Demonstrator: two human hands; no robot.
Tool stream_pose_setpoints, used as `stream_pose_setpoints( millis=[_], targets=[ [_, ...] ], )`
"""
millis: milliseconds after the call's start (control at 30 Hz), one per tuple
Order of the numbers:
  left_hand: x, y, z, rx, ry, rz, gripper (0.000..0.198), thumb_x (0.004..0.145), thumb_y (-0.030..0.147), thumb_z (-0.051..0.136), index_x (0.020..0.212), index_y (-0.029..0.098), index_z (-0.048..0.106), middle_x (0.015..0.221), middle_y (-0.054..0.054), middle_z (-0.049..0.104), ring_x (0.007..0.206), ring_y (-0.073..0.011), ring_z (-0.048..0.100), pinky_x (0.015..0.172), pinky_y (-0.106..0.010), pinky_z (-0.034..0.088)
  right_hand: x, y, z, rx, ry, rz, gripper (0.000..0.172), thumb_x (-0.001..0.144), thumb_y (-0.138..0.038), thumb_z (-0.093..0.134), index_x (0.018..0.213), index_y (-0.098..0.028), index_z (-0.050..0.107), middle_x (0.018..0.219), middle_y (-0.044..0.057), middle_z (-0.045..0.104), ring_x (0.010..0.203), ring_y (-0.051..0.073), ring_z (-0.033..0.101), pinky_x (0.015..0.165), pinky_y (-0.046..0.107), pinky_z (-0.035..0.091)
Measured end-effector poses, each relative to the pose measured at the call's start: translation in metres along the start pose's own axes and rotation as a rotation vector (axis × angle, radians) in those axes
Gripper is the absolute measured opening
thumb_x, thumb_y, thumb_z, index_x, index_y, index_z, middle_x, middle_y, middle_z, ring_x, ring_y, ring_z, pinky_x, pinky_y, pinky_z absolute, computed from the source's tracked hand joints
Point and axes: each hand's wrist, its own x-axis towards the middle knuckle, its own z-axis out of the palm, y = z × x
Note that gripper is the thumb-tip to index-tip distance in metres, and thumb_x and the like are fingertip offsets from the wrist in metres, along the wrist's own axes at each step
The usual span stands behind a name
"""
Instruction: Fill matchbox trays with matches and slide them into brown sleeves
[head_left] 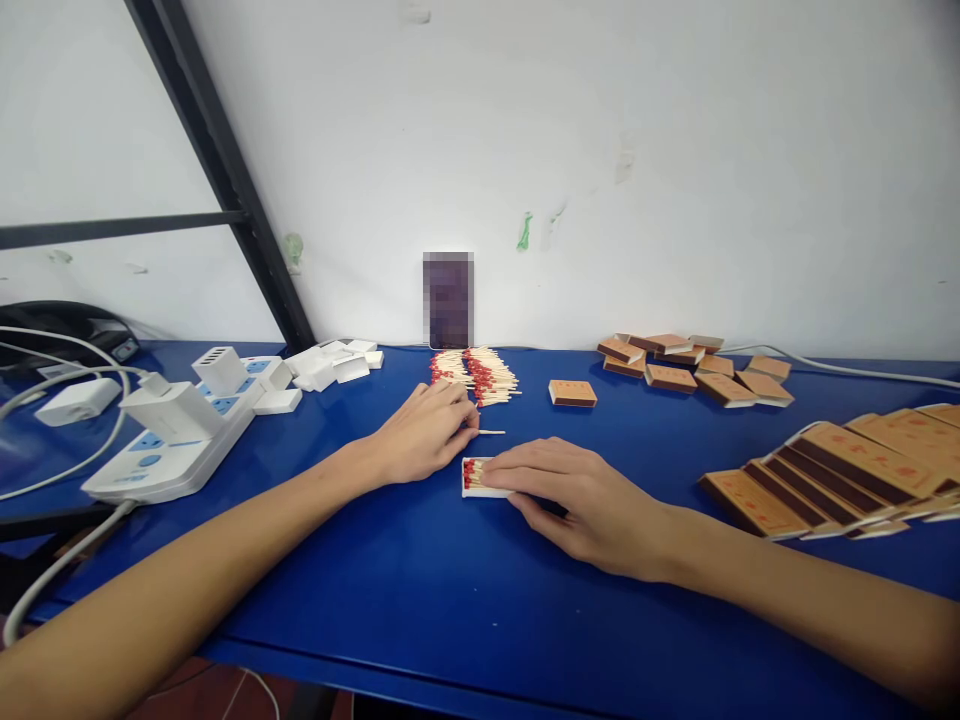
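Observation:
My left hand [427,432] is closed in a pinch, and a single match [493,432] sticks out to the right of its fingertips. Just below it, a small white matchbox tray [486,493] lies on the blue table, partly filled with red-headed matches [472,473]. The fingers of my right hand [581,495] rest over the tray's right part and grip it, hiding that end. Beyond my left hand, two heaps of loose matches [491,378] lie side by side, heads to the left. To their right sits one tan matchbox cover [572,392].
Several white trays [330,365] are piled at the back left, beside a power strip [180,450] with chargers and cables. Matchboxes [671,376] lie at the back right, and a fanned row of larger-looking ones [832,470] at the right. A blurred upright phone-like object [448,300] leans on the wall.

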Motion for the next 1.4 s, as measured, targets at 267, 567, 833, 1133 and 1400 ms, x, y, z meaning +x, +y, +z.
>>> stream_pose_setpoints(
  millis=[267,567,833,1133,1400],
  targets=[
    [-0.007,0.01,-0.028,-0.304,-0.104,0.091,0.011,0.089,0.025,0.053,0.085,0.018,0.06,0.086,0.0,0.056,0.082,-0.0153,0.051,0.079,-0.03,0.038,0.002,-0.004,-0.001,0.068,0.031,0.209,0.038,0.084,-0.012,0.055,0.121,-0.021,0.047,0.122,0.012,0.053,0.09,0.019,0.062,0.063,0.031,0.056],
    [-0.012,0.026,-0.02,-0.39,-0.113,0.103,0.006,0.082,0.024,0.061,0.079,0.019,0.064,0.083,0.0,0.059,0.079,-0.0144,0.054,0.078,-0.03,0.042,0.002,-0.005,-0.003,0.131,-0.006,0.215,0.031,0.084,-0.01,0.054,0.112,-0.024,0.049,0.112,0.007,0.055,0.096,0.019,0.059,0.081,0.035,0.055],
    [-0.012,0.028,-0.019,-0.393,-0.068,0.083,0.003,0.079,0.021,0.063,0.078,0.018,0.065,0.078,0.001,0.058,0.072,-0.0123,0.054,0.071,-0.028,0.043,0.002,-0.005,-0.002,0.138,0.022,0.197,0.014,0.085,-0.01,0.053,0.092,-0.022,0.051,0.105,0.006,0.055,0.079,0.014,0.057,0.066,0.027,0.05],
    [-0.01,0.034,-0.017,-0.353,0.012,0.058,0.016,0.086,0.033,0.06,0.081,0.019,0.064,0.069,0.002,0.052,0.066,-0.0115,0.05,0.064,-0.026,0.04,0.001,-0.003,-0.001,0.147,0.023,0.21,0.015,0.085,-0.012,0.055,0.08,-0.022,0.044,0.102,0.006,0.056,0.077,0.013,0.055,0.062,0.025,0.047],
    [-0.006,0.004,-0.013,-0.098,0.093,0.027,0.02,0.092,0.029,0.046,0.085,0.018,0.06,0.078,-0.002,0.057,0.078,-0.0169,0.05,0.074,-0.031,0.039,0.002,-0.005,-0.002,0.152,0.016,0.201,0.012,0.085,-0.011,0.055,0.079,-0.021,0.049,0.101,0.005,0.055,0.067,0.01,0.052,0.06,0.024,0.047]
  ],
)
